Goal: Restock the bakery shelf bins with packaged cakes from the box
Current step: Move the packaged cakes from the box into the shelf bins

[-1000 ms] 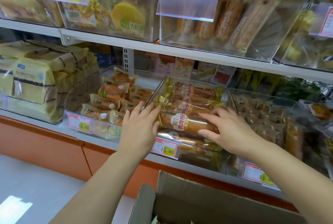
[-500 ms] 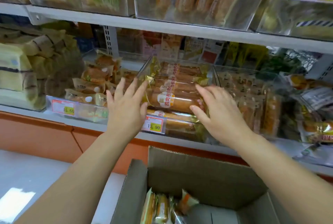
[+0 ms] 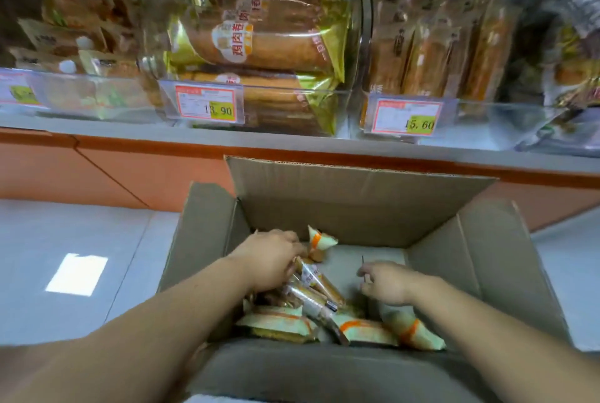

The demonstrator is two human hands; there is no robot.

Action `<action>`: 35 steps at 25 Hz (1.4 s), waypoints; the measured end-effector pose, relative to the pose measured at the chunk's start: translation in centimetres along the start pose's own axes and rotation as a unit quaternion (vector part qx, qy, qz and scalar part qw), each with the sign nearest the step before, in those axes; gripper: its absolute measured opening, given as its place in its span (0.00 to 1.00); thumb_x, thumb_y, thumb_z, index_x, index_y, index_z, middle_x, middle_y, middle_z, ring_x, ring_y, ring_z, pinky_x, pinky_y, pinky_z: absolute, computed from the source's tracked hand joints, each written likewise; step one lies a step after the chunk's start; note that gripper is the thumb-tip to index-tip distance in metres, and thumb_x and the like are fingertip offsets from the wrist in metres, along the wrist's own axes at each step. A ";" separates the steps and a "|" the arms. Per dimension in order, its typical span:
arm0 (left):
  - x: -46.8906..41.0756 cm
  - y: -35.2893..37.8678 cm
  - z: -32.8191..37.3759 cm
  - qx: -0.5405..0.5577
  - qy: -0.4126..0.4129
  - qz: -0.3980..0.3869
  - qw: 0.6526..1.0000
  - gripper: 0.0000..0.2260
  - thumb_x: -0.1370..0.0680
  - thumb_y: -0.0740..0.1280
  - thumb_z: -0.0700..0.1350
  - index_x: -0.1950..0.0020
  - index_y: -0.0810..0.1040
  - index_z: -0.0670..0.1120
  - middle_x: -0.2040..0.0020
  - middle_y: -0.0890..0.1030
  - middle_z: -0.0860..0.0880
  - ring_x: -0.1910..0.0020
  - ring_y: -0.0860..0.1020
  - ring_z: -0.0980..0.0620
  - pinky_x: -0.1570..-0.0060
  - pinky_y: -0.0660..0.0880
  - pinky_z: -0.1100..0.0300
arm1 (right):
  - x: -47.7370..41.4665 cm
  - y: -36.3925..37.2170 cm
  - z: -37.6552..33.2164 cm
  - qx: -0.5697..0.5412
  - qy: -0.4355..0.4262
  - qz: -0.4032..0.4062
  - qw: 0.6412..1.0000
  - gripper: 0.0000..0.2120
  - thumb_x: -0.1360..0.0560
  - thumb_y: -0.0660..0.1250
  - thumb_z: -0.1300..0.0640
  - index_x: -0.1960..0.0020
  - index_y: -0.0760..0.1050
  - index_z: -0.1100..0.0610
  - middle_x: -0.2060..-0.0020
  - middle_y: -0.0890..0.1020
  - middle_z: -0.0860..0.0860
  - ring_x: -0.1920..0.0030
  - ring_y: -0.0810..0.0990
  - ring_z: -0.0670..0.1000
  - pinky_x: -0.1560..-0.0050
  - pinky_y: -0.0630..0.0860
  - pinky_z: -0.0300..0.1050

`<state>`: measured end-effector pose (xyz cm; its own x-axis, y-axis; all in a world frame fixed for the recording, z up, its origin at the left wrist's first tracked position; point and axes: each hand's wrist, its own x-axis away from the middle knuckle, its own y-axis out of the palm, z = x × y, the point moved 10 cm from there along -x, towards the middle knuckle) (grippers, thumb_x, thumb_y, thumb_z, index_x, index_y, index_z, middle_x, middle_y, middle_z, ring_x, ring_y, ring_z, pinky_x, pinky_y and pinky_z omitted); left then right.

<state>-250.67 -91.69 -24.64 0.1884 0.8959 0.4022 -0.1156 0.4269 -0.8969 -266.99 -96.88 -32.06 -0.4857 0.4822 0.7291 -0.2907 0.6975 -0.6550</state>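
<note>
Both hands reach down into an open cardboard box [image 3: 357, 204] on the shop floor [image 3: 65, 240], below the bakery shelf [image 3: 130, 133]. The left hand [image 3: 271, 259] is buried among the packaged cakes [image 3: 316, 282], its fingers curled round one clear-wrapped piece at the box's left side. The right hand [image 3: 386, 284] hovers just right of that pile with its fingers loosely bent and nothing between them, over a bare patch of the box bottom. More cakes, in pale wrappers with orange bands [image 3: 367, 329], lie under and nearer than both wrists, and one stands on end just beyond the left fingertips.

Well beyond the hands, a clear shelf bin [image 3: 276, 110] holds long gold-wrapped rolls [image 3: 259, 42] stacked on their sides behind a price tag [image 3: 205, 104] reading 13.90. The bin to the right [image 3: 487, 117], tagged 15.60 [image 3: 407, 117], holds packets standing upright [image 3: 431, 55]. The bin far left of the hands is blurred.
</note>
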 end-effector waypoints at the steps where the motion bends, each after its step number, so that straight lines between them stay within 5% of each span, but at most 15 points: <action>1: -0.6 2.8 -0.9 0.008 -0.036 -0.042 0.998 0.15 0.21 0.61 0.48 0.34 0.73 0.52 0.38 0.75 0.48 0.37 0.74 0.46 0.44 0.75 0.52 | -0.6 2.3 0.6 -0.014 0.016 -0.047 0.999 0.21 0.21 0.58 0.46 0.30 0.69 0.52 0.33 0.74 0.54 0.35 0.73 0.55 0.39 0.69 0.43; 7: -1.0 8.6 -3.3 0.089 -0.150 -0.052 0.983 0.19 0.21 0.62 0.46 0.29 0.69 0.52 0.33 0.70 0.48 0.32 0.66 0.46 0.35 0.69 0.53 | -4.2 7.7 -2.6 -0.149 0.017 -0.060 0.987 0.22 0.24 0.63 0.44 0.33 0.70 0.51 0.39 0.77 0.55 0.43 0.77 0.55 0.46 0.72 0.45; 12: 0.0 10.9 -5.4 0.138 -0.202 -0.064 0.968 0.31 0.23 0.65 0.48 0.23 0.56 0.59 0.31 0.70 0.48 0.32 0.67 0.45 0.35 0.70 0.52 | -6.0 8.9 -3.3 -0.107 0.055 -0.028 0.992 0.32 0.32 0.71 0.40 0.32 0.67 0.48 0.42 0.74 0.54 0.43 0.74 0.56 0.45 0.71 0.48; 17: -0.4 11.4 -5.1 0.220 -0.224 -0.045 0.949 0.32 0.22 0.66 0.49 0.22 0.54 0.60 0.30 0.68 0.48 0.32 0.68 0.45 0.36 0.71 0.52 | -5.5 8.3 -0.6 -0.267 0.065 -0.043 0.961 0.18 0.34 0.73 0.48 0.48 0.74 0.51 0.51 0.78 0.52 0.56 0.79 0.51 0.63 0.72 0.41; 21: -0.8 10.9 -4.9 0.294 -0.240 -0.007 0.925 0.34 0.23 0.66 0.46 0.22 0.53 0.58 0.29 0.67 0.47 0.33 0.70 0.46 0.36 0.71 0.53 | -3.6 6.4 1.5 -0.327 0.048 -0.096 0.939 0.10 0.33 0.74 0.50 0.54 0.80 0.53 0.60 0.81 0.46 0.61 0.78 0.45 0.63 0.71 0.36; 23: -0.6 10.3 -4.9 0.297 -0.242 0.006 0.924 0.34 0.23 0.67 0.46 0.22 0.54 0.57 0.28 0.66 0.47 0.32 0.69 0.46 0.34 0.69 0.54 | -2.6 5.4 1.8 -0.394 0.033 -0.122 0.910 0.14 0.33 0.74 0.49 0.49 0.82 0.52 0.54 0.84 0.48 0.57 0.80 0.46 0.54 0.75 0.38; 25: -0.2 9.6 -5.1 0.287 -0.250 0.023 0.924 0.34 0.24 0.68 0.45 0.22 0.57 0.55 0.27 0.65 0.47 0.30 0.67 0.45 0.32 0.67 0.55 | -1.6 4.8 1.9 -0.520 0.037 -0.134 0.843 0.15 0.31 0.72 0.53 0.45 0.81 0.51 0.50 0.84 0.52 0.55 0.82 0.50 0.47 0.77 0.46; 28: 0.4 7.7 -4.8 0.240 -0.242 0.049 0.939 0.34 0.25 0.69 0.45 0.22 0.58 0.56 0.25 0.62 0.49 0.27 0.61 0.46 0.29 0.62 0.55 | 0.5 5.0 1.2 -0.642 0.030 -0.187 0.743 0.21 0.30 0.68 0.57 0.37 0.74 0.58 0.58 0.79 0.63 0.64 0.80 0.56 0.62 0.76 0.47; 32: 0.5 5.3 -2.1 0.211 -0.155 0.034 0.965 0.38 0.28 0.71 0.46 0.23 0.57 0.59 0.22 0.58 0.52 0.24 0.54 0.49 0.27 0.57 0.55 | 2.9 4.1 1.0 -0.687 0.013 -0.192 0.701 0.29 0.34 0.68 0.54 0.34 0.71 0.61 0.67 0.78 0.63 0.68 0.79 0.58 0.72 0.74 0.42; 35: 0.9 4.4 -1.5 0.348 -0.147 0.032 0.925 0.32 0.30 0.77 0.44 0.29 0.68 0.57 0.30 0.70 0.50 0.31 0.69 0.51 0.35 0.67 0.61 | 3.8 3.4 1.4 -0.698 0.014 -0.161 0.698 0.31 0.34 0.69 0.54 0.33 0.71 0.63 0.67 0.79 0.64 0.69 0.80 0.58 0.74 0.75 0.42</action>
<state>-249.54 -89.21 -28.48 -0.1024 0.8729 0.4771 -0.7371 0.2555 -0.6257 -270.94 -93.41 -31.73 -0.5577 0.1775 0.8108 0.7145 0.5999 0.3600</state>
